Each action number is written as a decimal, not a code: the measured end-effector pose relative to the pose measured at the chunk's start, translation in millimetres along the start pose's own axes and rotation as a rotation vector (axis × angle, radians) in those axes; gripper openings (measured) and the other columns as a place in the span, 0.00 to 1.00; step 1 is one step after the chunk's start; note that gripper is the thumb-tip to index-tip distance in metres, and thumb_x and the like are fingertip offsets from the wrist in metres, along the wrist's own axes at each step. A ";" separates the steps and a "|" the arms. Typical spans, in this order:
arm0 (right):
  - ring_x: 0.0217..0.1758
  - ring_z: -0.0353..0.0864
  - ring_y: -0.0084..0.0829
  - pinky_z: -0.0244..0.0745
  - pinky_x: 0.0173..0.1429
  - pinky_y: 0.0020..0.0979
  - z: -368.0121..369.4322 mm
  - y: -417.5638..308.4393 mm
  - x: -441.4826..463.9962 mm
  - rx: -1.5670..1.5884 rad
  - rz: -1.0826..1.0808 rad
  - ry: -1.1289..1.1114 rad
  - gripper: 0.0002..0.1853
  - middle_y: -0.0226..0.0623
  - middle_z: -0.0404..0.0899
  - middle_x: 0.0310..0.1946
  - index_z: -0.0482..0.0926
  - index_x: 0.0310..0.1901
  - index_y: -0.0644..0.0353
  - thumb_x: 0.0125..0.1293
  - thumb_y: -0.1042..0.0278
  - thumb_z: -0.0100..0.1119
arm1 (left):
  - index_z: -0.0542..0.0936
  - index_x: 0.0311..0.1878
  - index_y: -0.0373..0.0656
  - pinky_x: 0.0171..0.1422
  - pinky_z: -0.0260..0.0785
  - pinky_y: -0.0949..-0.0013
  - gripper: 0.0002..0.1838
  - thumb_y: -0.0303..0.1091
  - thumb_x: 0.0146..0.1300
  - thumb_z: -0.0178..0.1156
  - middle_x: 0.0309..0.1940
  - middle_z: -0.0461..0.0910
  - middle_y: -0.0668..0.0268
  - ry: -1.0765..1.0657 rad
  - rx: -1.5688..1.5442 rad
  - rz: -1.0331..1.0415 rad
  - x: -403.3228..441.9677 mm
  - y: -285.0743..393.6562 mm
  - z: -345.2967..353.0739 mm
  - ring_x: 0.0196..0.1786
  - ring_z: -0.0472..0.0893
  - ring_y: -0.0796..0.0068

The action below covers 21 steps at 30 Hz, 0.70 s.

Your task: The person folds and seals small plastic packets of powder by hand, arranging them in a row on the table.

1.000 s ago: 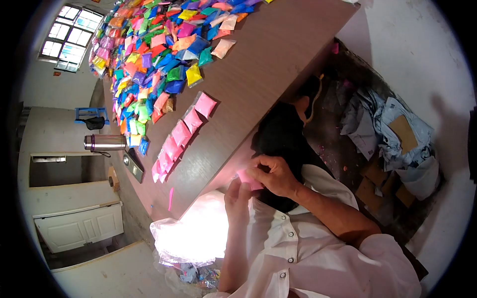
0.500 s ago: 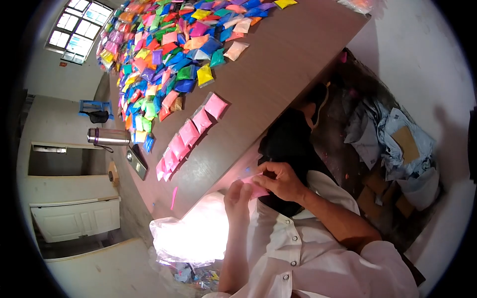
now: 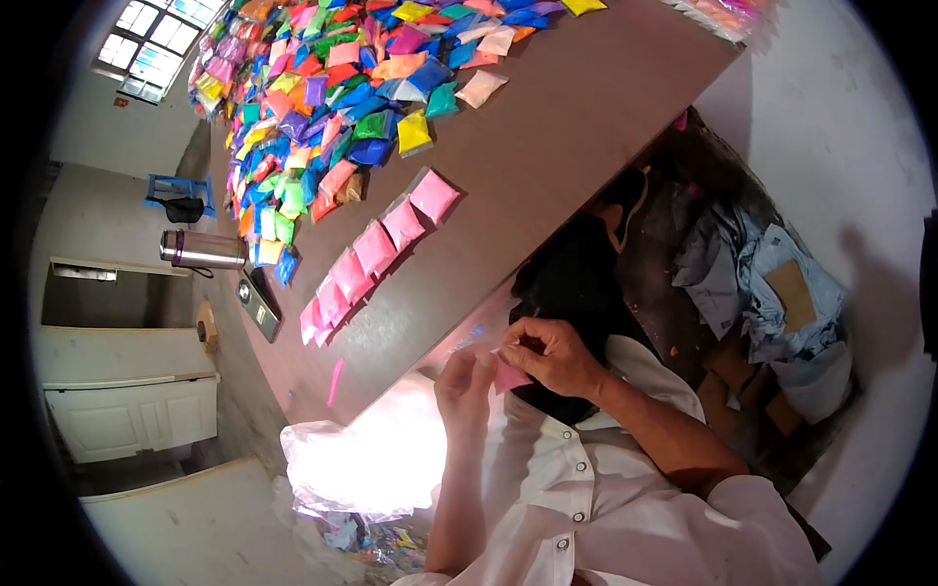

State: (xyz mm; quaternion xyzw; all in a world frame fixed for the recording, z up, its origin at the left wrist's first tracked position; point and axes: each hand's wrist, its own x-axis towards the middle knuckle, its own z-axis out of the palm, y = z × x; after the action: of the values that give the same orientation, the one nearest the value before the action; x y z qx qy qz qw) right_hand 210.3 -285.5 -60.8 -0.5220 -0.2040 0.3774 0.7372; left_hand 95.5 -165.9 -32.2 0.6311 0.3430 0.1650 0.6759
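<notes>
Head view: a small, soft pink packet [image 3: 509, 377] is between the two hands, above the lap and just off the near edge of the brown wooden counter [image 3: 557, 137]. The right hand [image 3: 557, 359] is closed in a pinch at its upper edge, thumb and forefinger together, with the packet hanging below those fingertips. The left hand [image 3: 464, 383] is on the packet's other side, fingers bent and tips drawn close together; glare and blur hide whether they grip a clear plastic edge or only sit beside it, so I cannot tell.

The packet's long axis is hard to read, as the fingers cover part of it. The right hand is plainly the nearer, touching it.

Beyond the hands, toward the upper left of the view, a slanting row of pink clear-plastic packets [image 3: 374, 250] lies on the counter, overlapping one another, with its lower end nearer the left hand's side. A thin bright pink strip [image 3: 336, 382] lies below that end. Farther back spreads a large heap of small multicoloured packets [image 3: 357, 107], with a dark, flat rectangular device [image 3: 258, 307] and a steel flask [image 3: 205, 250] near its edge. A crumpled clear plastic bag [image 3: 318, 469] is by the left forearm.
</notes>
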 end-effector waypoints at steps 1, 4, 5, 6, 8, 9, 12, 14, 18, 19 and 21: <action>0.36 0.77 0.17 0.75 0.42 0.24 0.7 0.7 -0.2 -0.003 0.004 -0.002 0.08 0.28 0.81 0.32 0.82 0.43 0.66 0.71 0.69 0.64 | 0.83 0.43 0.36 0.42 0.65 0.80 0.08 0.33 0.75 0.63 0.32 0.79 0.74 -0.014 -0.012 0.010 0.4 -0.1 -0.2 0.35 0.73 0.87; 0.38 0.79 0.18 0.76 0.44 0.25 3.5 0.8 0.7 -0.073 -0.011 -0.008 0.09 0.30 0.82 0.33 0.82 0.44 0.67 0.70 0.69 0.64 | 0.83 0.45 0.36 0.43 0.66 0.79 0.08 0.32 0.75 0.62 0.33 0.80 0.73 -0.037 0.005 0.045 -0.2 2.8 -4.4 0.36 0.74 0.86; 0.37 0.79 0.19 0.76 0.43 0.26 4.4 -0.5 0.3 -0.119 -0.013 -0.005 0.09 0.32 0.82 0.33 0.82 0.45 0.66 0.70 0.69 0.64 | 0.83 0.45 0.35 0.42 0.66 0.79 0.08 0.32 0.76 0.62 0.33 0.80 0.73 -0.050 0.037 0.068 -0.4 4.0 -5.6 0.36 0.74 0.86; 0.37 0.79 0.20 0.76 0.43 0.26 4.9 -2.4 0.0 -0.165 -0.016 -0.001 0.09 0.33 0.81 0.33 0.82 0.45 0.66 0.69 0.70 0.65 | 0.83 0.45 0.35 0.42 0.66 0.79 0.08 0.32 0.76 0.62 0.33 0.80 0.73 -0.050 0.035 0.069 -0.9 4.8 -5.9 0.36 0.74 0.86; 0.36 0.78 0.20 0.76 0.42 0.27 6.3 -10.7 -0.2 -0.211 -0.041 -0.009 0.09 0.34 0.81 0.32 0.82 0.46 0.66 0.69 0.70 0.65 | 0.83 0.44 0.35 0.42 0.66 0.79 0.09 0.32 0.76 0.62 0.32 0.81 0.72 -0.012 0.057 0.107 -2.1 5.5 -6.2 0.35 0.74 0.86; 0.35 0.78 0.21 0.75 0.42 0.27 6.9 -12.8 -0.2 -0.255 -0.066 -0.016 0.10 0.34 0.81 0.31 0.82 0.46 0.65 0.68 0.70 0.66 | 0.83 0.44 0.35 0.42 0.66 0.79 0.09 0.32 0.76 0.62 0.32 0.81 0.72 -0.012 0.056 0.106 -2.1 5.2 -6.2 0.35 0.74 0.86; 0.34 0.77 0.22 0.75 0.41 0.28 6.2 -6.8 0.8 -0.276 -0.064 -0.050 0.11 0.35 0.80 0.31 0.82 0.46 0.65 0.67 0.68 0.66 | 0.83 0.44 0.36 0.42 0.65 0.79 0.09 0.33 0.75 0.62 0.32 0.80 0.72 0.034 0.010 0.067 -1.9 5.1 -2.5 0.35 0.74 0.85; 0.34 0.77 0.23 0.75 0.41 0.28 5.9 -1.4 0.7 -0.217 -0.075 -0.018 0.11 0.34 0.80 0.31 0.82 0.46 0.64 0.67 0.68 0.66 | 0.83 0.45 0.37 0.42 0.65 0.79 0.08 0.33 0.75 0.63 0.32 0.80 0.72 0.079 -0.029 0.046 -2.5 6.1 3.5 0.34 0.73 0.85; 0.34 0.78 0.23 0.75 0.41 0.28 3.2 4.2 0.1 -0.162 -0.056 0.006 0.11 0.34 0.80 0.31 0.82 0.46 0.64 0.68 0.67 0.66 | 0.81 0.43 0.38 0.42 0.65 0.78 0.08 0.33 0.74 0.64 0.31 0.80 0.73 -0.001 0.011 -0.032 -5.9 3.5 -3.9 0.35 0.73 0.85; 0.34 0.78 0.23 0.75 0.41 0.28 3.4 4.3 0.0 -0.161 -0.056 0.007 0.11 0.34 0.80 0.31 0.82 0.46 0.64 0.68 0.67 0.66 | 0.82 0.45 0.37 0.45 0.67 0.78 0.06 0.30 0.74 0.63 0.34 0.81 0.73 -0.014 -0.001 -0.016 -6.4 2.8 -6.3 0.37 0.76 0.85; 0.35 0.78 0.22 0.75 0.41 0.28 3.7 2.9 0.5 -0.201 -0.095 -0.023 0.11 0.34 0.80 0.31 0.83 0.45 0.65 0.67 0.67 0.66 | 0.83 0.46 0.37 0.48 0.70 0.78 0.05 0.28 0.73 0.61 0.36 0.83 0.72 -0.028 -0.012 0.000 -6.7 0.3 -8.6 0.40 0.78 0.85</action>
State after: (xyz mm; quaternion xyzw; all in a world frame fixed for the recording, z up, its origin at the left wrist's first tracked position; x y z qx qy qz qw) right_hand 207.1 -282.3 -62.1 -0.5787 -0.2735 0.3256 0.6959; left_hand 85.1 -163.9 -30.0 0.6291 0.3326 0.1583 0.6845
